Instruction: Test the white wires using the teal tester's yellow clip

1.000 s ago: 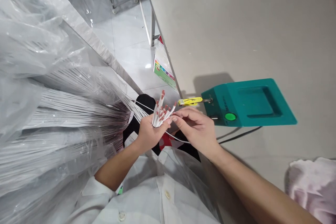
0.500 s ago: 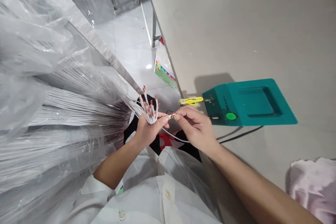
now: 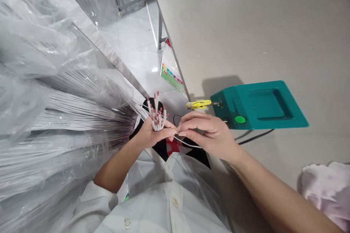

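A bundle of white wires (image 3: 156, 116) with reddish ends stands up out of my left hand (image 3: 151, 134), whose fingers are wrapped round it. One wire end is pinched between the left thumb and forefinger, apart from the bundle. My right hand (image 3: 209, 131) meets it there, thumb and fingertips closed on that wire's tip; the fingers hide most of it. Just beyond the right hand, a yellow clip (image 3: 199, 104) juts from a teal box (image 3: 264, 105) with a green button on the grey table.
Plastic-wrapped bundles of white wire (image 3: 76, 111) fill the left side. A pinkish cloth (image 3: 325, 189) lies at the table's lower right. A printed carton (image 3: 171, 71) stands on the floor by the table edge, and a wheeled metal rack (image 3: 128, 5) is farther back.
The wire bundle has swung left and more upright in my left hand, while one wire end is singled out between both hands. The right hand's fingers have straightened around its tip.
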`<state>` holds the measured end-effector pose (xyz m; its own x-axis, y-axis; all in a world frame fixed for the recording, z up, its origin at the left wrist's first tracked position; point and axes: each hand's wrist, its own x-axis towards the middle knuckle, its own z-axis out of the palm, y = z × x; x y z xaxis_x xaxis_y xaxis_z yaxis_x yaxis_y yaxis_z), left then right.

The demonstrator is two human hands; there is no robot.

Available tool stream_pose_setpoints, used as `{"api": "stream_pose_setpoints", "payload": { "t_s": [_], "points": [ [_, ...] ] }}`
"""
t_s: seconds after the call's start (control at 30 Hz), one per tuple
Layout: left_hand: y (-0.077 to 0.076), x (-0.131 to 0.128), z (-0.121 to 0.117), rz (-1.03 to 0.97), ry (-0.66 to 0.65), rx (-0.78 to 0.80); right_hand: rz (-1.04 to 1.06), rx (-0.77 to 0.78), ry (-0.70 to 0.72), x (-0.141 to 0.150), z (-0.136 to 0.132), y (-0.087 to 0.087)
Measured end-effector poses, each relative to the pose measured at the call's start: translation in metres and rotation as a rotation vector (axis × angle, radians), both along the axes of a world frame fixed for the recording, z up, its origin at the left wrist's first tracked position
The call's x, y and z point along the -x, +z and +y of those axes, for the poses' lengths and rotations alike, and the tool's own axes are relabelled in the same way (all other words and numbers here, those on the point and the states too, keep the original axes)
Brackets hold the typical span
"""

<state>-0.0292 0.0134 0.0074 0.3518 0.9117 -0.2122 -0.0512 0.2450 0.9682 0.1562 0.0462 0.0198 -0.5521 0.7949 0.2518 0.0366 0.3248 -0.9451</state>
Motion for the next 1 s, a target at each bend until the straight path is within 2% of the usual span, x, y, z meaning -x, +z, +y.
{"api": "stream_pose_setpoints", "payload": {
  "t_s": [0.17,0.23,0.43,0.57,0.7,0.8,0.9,1.0],
  "points": [
    [-0.010,-0.001,-0.002,-0.219,0.088,0.172,0.318,0.599,-0.098,0.020,-0.016,-0.016],
    [-0.015,-0.005,-0.003,-0.279,0.130,0.203,0.375,0.762,-0.102,0.025,-0.020,-0.020],
    [-0.029,-0.016,-0.007,-0.439,0.202,0.257,0.396,0.947,-0.155,0.029,-0.021,-0.023],
    [-0.034,-0.019,-0.009,-0.467,0.216,0.279,0.395,1.032,-0.148,0.028,-0.019,-0.023],
    [-0.030,-0.022,-0.010,-0.393,0.234,0.282,0.373,1.024,-0.158,0.026,-0.018,-0.022],
    [-0.021,-0.024,-0.013,-0.181,0.272,0.195,0.328,0.920,-0.228,0.026,-0.018,-0.022],
    [-0.012,-0.025,-0.016,0.072,0.269,0.098,0.174,0.689,-0.319,0.025,-0.020,-0.025],
    [-0.008,-0.025,-0.019,0.164,0.282,0.079,-0.078,0.279,-0.384,0.023,-0.023,-0.028]
  ]
}}
